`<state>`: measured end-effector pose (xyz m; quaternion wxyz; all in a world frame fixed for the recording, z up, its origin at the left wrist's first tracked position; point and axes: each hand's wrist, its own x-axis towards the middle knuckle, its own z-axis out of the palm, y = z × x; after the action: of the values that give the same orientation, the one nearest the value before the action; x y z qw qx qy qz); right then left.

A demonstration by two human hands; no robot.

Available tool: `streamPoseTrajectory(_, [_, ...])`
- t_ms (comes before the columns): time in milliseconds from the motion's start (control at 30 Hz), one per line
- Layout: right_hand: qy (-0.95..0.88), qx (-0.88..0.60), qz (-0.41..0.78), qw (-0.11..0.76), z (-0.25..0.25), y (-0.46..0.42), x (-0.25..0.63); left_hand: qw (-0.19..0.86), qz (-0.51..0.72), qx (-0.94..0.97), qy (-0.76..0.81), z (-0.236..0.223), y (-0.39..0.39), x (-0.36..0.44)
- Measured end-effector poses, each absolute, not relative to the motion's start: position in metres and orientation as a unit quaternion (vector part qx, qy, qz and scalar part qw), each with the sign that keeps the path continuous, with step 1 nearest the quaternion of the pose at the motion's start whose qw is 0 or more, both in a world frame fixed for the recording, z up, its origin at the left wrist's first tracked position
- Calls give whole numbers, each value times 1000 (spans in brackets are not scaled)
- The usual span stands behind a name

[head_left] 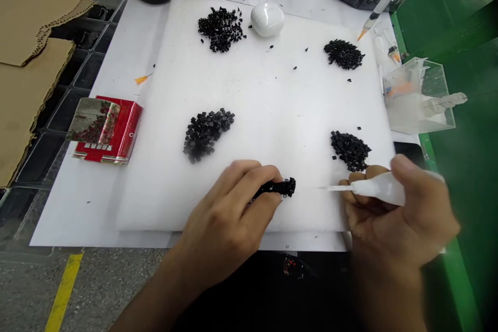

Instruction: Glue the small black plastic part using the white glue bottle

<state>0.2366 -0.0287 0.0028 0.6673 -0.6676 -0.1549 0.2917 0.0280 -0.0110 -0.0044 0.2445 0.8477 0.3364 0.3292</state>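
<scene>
My left hand (pixel 229 207) is closed around a small black part (pixel 287 187), pinched between thumb and fingers near the front edge of the white foam pad (pixel 272 109). The part's far end sticks out to the right; its exact kind does not show. In my right hand (pixel 404 212) is a white squeeze bottle (pixel 379 188), held on its side. The bottle's thin nozzle points left towards the black part, with a gap between them. Close to my right hand lies a pile of small black square pieces (pixel 350 150). A similar pile (pixel 206 132) lies beyond my left hand.
Farther back are two piles of finer black bits (pixel 221 30) (pixel 344 54) and a glossy white stone-like object (pixel 267 19). An orange-tipped syringe (pixel 373 18) leans at back right, above a clear box (pixel 436 83). A red box (pixel 128 135) sits at left.
</scene>
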Motion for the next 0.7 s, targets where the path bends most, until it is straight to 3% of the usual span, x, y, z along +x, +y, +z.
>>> streamPoseTrajectory(200, [-299, -626, 288, 660, 20, 0, 247, 218, 316, 850, 361, -5, -9, 30])
streamPoseTrajectory(400, [-565, -683, 170, 432, 8, 50, 267, 165, 300, 880, 331, -7, -9, 29])
streamPoseTrajectory(533, [-612, -695, 140, 350, 3, 52, 268, 134, 293, 888, 328, -9, -7, 30])
streamPoseTrajectory(600, [-630, -684, 134, 344, 7, 44, 273, 126, 298, 888, 327, -10, -5, 31])
streamPoseTrajectory(700, [-603, -699, -24, 385, 18, 35, 302, 125, 307, 888, 318, -11, -4, 30])
